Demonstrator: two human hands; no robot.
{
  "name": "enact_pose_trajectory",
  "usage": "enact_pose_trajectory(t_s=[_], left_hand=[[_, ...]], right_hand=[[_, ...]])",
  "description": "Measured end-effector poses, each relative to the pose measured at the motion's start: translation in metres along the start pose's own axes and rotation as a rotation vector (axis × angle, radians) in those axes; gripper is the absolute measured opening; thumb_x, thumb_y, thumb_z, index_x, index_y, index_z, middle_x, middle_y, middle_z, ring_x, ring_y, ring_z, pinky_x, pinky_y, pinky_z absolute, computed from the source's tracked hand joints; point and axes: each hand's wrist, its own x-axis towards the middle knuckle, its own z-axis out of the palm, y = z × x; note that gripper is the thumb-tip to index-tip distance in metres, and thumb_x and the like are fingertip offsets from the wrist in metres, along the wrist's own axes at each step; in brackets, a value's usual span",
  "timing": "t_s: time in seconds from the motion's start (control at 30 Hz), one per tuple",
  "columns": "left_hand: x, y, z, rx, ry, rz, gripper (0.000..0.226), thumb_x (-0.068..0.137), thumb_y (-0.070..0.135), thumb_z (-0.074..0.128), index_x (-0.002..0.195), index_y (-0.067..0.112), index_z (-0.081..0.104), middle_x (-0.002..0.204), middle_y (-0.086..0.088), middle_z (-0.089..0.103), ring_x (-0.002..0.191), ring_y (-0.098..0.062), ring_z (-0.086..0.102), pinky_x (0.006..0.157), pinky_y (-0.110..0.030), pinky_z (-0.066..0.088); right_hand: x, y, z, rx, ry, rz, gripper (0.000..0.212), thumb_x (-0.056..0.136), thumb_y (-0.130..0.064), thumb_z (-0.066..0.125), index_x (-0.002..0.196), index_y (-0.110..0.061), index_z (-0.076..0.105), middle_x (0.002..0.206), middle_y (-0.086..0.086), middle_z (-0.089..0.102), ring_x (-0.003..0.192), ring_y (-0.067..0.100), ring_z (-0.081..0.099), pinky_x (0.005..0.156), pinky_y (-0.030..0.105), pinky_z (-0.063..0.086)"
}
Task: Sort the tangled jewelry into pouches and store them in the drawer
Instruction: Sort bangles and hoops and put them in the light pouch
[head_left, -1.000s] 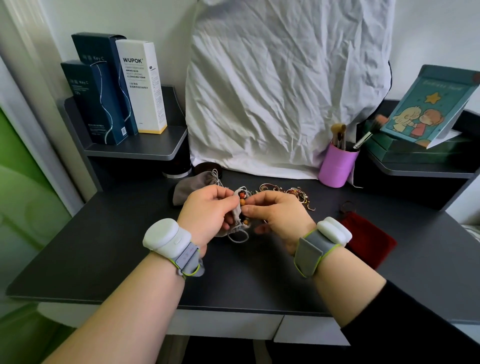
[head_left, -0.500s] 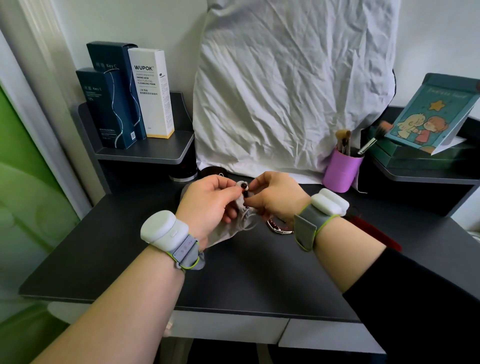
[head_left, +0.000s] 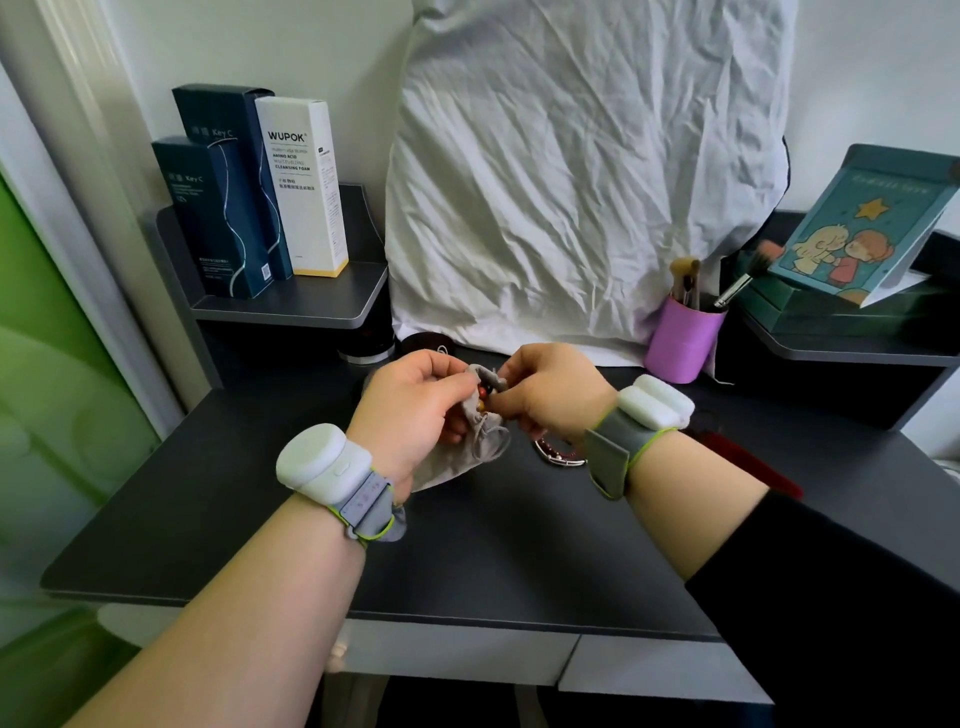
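Observation:
My left hand (head_left: 410, 410) pinches the mouth of a grey drawstring pouch (head_left: 457, 457), which hangs above the dark desk (head_left: 519, 545). My right hand (head_left: 550, 389) pinches the pouch's other edge together with a string of red and orange beads (head_left: 483, 397) at the opening. A dark red beaded bracelet (head_left: 558, 454) lies on the desk below my right wrist. A dark red pouch (head_left: 753, 462) lies flat to the right, partly behind my right forearm. Two pale drawer fronts (head_left: 457, 657) run under the desk's front edge.
A purple brush cup (head_left: 680, 343) stands at the back right beside a crumpled white cloth (head_left: 571, 182). Boxes (head_left: 249, 197) stand on the left raised shelf, a picture book (head_left: 872, 228) on the right one. A small dark jar (head_left: 369, 343) sits under the left shelf.
Both hands rose from the desk with the grey pouch. The bead string has gone further into the pouch mouth. The dark red bracelet has come into sight below my right wrist.

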Motion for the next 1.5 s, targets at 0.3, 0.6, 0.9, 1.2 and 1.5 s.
enact_pose_trajectory(t_s=[0.3, 0.6, 0.9, 1.2, 1.5], left_hand=[[0.008, 0.001, -0.013, 0.280, 0.227, 0.097, 0.012, 0.079, 0.011, 0.064, 0.069, 0.018, 0.065, 0.052, 0.003, 0.058, 0.036, -0.007, 0.048, 0.048, -0.024, 0.042], [0.011, -0.002, 0.000, 0.308, 0.125, 0.082, 0.012, 0.073, 0.010, 0.067, 0.065, 0.019, 0.067, 0.045, 0.009, 0.060, 0.038, -0.009, 0.051, 0.049, -0.024, 0.043], [0.010, -0.025, 0.030, 0.550, -0.126, -0.082, 0.010, 0.067, 0.016, 0.068, 0.058, 0.020, 0.068, 0.042, 0.012, 0.055, 0.039, -0.003, 0.046, 0.051, -0.023, 0.040], [0.016, -0.022, 0.046, 0.683, -0.130, 0.055, 0.012, 0.076, 0.028, 0.071, 0.066, 0.021, 0.069, 0.052, 0.012, 0.061, 0.055, -0.003, 0.055, 0.062, -0.021, 0.044], [0.020, -0.024, 0.067, 0.896, -0.251, 0.160, 0.008, 0.073, 0.026, 0.073, 0.071, 0.032, 0.068, 0.076, 0.012, 0.064, 0.082, -0.009, 0.061, 0.077, -0.023, 0.047]], right_hand=[[0.003, 0.000, -0.014, 0.292, 0.027, 0.020, 0.020, 0.065, 0.007, 0.072, 0.074, -0.010, 0.065, 0.063, 0.010, 0.058, 0.045, 0.017, 0.043, 0.047, 0.027, 0.037], [0.007, 0.025, -0.040, 0.064, 0.045, 0.051, 0.012, 0.074, 0.000, 0.071, 0.075, -0.011, 0.067, 0.063, 0.005, 0.063, 0.045, 0.011, 0.053, 0.049, 0.026, 0.048], [0.006, 0.063, -0.062, -0.641, -0.065, -0.138, 0.028, 0.077, -0.014, 0.070, 0.097, -0.033, 0.072, 0.098, -0.006, 0.056, 0.088, 0.011, 0.053, 0.081, 0.023, 0.041], [0.009, 0.080, -0.058, -0.804, -0.111, -0.193, 0.018, 0.084, -0.021, 0.064, 0.100, -0.027, 0.070, 0.107, -0.004, 0.044, 0.102, 0.017, 0.050, 0.091, 0.030, 0.042], [0.008, 0.083, -0.084, -0.506, 0.153, -0.199, 0.010, 0.077, -0.022, 0.072, 0.079, -0.031, 0.067, 0.090, -0.005, 0.053, 0.085, 0.011, 0.052, 0.080, 0.022, 0.039]])
